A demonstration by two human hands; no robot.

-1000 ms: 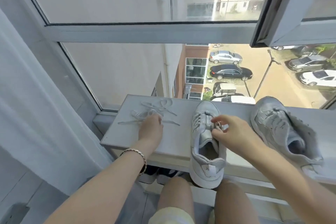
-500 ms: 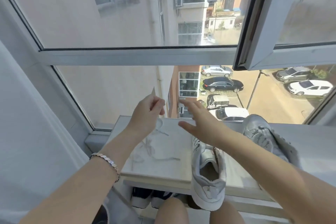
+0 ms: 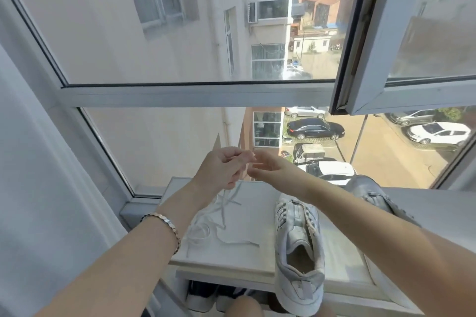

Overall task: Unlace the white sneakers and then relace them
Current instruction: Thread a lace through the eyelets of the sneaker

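Note:
Two white sneakers stand on the white windowsill (image 3: 239, 262). The near sneaker (image 3: 298, 257) has no lace and its heel hangs over the sill's front edge. The second sneaker (image 3: 371, 195) lies to the right, partly hidden by my right forearm. A loose white lace (image 3: 216, 219) lies in loops on the sill at left, and one strand rises from it to my hands. My left hand (image 3: 224, 170) is raised above the sill and pinches that lace. My right hand (image 3: 270, 167) meets it fingertip to fingertip, fingers on the same lace.
An open window sash (image 3: 401, 59) juts in at the upper right above the sill. Window glass stands right behind the sill. A white curtain (image 3: 31, 188) hangs at the left. Dark shoes (image 3: 206, 296) sit on a shelf under the sill, by my knees.
My left hand picked the lace up off the sill and lifted it. My right hand left the near sneaker and rose to join the left hand on the lace.

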